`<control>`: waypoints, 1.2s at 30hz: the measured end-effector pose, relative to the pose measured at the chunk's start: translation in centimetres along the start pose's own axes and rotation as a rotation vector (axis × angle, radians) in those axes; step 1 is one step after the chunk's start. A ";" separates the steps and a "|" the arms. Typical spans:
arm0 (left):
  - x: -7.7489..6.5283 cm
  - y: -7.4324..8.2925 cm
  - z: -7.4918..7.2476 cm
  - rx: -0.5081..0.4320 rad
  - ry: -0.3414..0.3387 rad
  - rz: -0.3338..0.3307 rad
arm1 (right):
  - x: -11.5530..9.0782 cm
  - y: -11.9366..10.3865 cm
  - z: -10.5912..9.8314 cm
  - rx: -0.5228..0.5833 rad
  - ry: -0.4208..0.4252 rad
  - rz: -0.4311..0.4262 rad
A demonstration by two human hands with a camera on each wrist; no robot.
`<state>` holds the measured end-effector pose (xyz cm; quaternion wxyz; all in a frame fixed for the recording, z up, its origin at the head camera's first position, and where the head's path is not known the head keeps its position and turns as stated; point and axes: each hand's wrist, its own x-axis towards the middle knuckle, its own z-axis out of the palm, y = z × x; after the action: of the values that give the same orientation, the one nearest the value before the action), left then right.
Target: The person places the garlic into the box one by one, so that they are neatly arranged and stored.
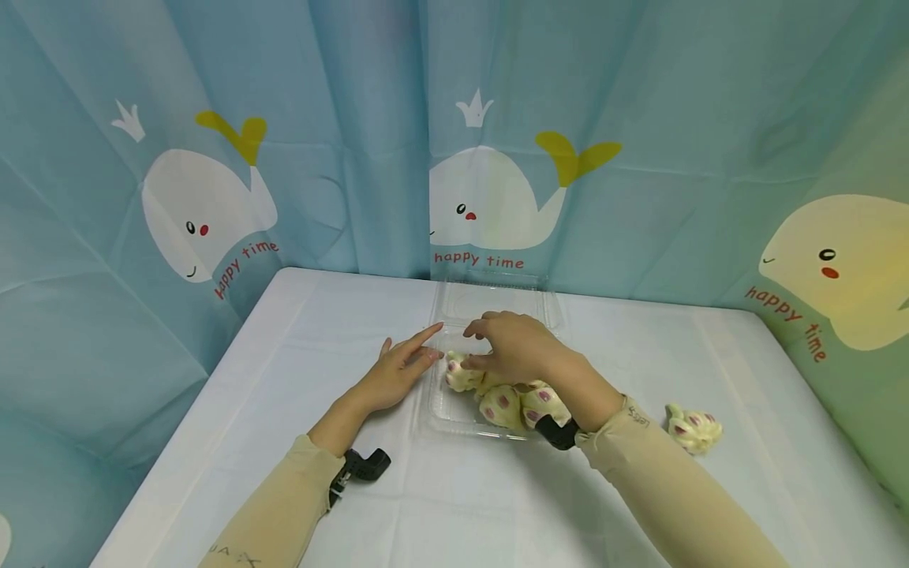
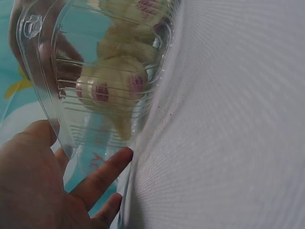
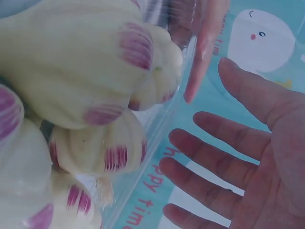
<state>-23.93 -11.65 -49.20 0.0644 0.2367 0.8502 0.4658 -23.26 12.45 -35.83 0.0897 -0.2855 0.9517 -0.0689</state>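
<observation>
A clear plastic clamshell box [image 1: 469,428] sits on the table with its lid [image 1: 493,304] folded back. Inside lie several cream garlic bulbs [image 1: 500,406] with purple patches, seen close in the right wrist view. My left hand [image 1: 398,375] is at the box's left side, fingers spread; in the left wrist view its thumb is right at the rim. Over the bulbs hovers my right hand [image 1: 514,343], fingers apart and slightly bent, nothing held; it hides part of the box. Another garlic bulb [image 1: 693,430] lies on the table to the right.
A white cloth [image 1: 319,315] covers the table. Behind it and at the sides hangs a blue curtain [image 1: 383,158] with whale prints. Black wrist cameras [image 1: 369,465] are strapped near both cuffs; the right one overlaps the box's front right corner.
</observation>
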 end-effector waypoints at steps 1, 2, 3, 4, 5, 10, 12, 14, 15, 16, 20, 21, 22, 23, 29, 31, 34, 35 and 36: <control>0.0 0.0 0.0 -0.001 0.000 -0.001 | -0.1 0.1 -0.1 0.006 0.006 0.000; 0.0 0.0 0.0 -0.002 0.000 -0.001 | -0.2 0.3 -0.1 0.013 0.012 -0.002; 0.0 0.0 0.0 -0.001 0.001 -0.001 | -0.3 0.4 -0.2 0.021 0.019 -0.001; -0.1 0.0 0.0 0.000 0.001 -0.003 | -0.4 0.5 -0.2 0.029 0.026 0.003; -0.1 0.1 0.0 0.001 0.002 -0.004 | -0.5 0.6 -0.3 0.038 0.031 0.008; -0.1 0.1 0.0 0.004 0.003 -0.015 | -1.2 1.2 -0.5 0.058 0.049 0.033; -0.1 0.1 0.0 0.006 0.002 -0.020 | -1.5 1.5 -0.5 0.066 0.054 0.038; -0.1 0.0 0.0 0.008 0.002 -0.023 | -1.8 1.8 -0.5 0.079 0.064 0.043; -0.1 0.0 0.0 0.009 0.002 -0.023 | -1.9 2.0 -0.5 0.085 0.071 0.043; 0.0 0.0 0.0 0.010 0.003 -0.023 | -2.0 2.1 -0.5 0.093 0.078 0.043; 0.0 -0.2 0.0 0.009 0.005 -0.023 | -2.7 2.6 -0.5 0.115 0.112 0.044; 0.0 -0.2 0.0 0.009 0.006 -0.022 | -2.8 2.8 -0.5 0.122 0.120 0.043; 0.0 -0.2 0.0 0.008 0.007 -0.020 | -3.0 2.9 -0.4 0.129 0.129 0.042; 0.0 -0.3 0.0 0.007 0.007 -0.018 | -3.2 3.1 -0.4 0.135 0.138 0.043; 0.0 -0.5 0.1 0.004 0.009 -0.011 | -4.2 4.0 -0.1 0.182 0.189 0.045; 0.0 -0.5 0.1 0.005 0.008 -0.011 | -4.5 4.4 0.0 0.186 0.204 0.047; 0.0 -0.4 0.0 0.005 0.005 -0.016 | -5.0 4.9 0.1 0.195 0.220 0.051; 0.0 -0.4 0.0 0.006 0.004 -0.016 | -5.2 5.1 0.2 0.198 0.228 0.053; 0.0 -0.3 0.0 0.008 0.003 -0.017 | -5.4 5.2 0.3 0.200 0.234 0.056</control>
<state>-24.06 -11.76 -49.50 0.0661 0.2287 0.8541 0.4624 -21.53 19.78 -36.33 0.0080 -0.2387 0.9516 -0.1934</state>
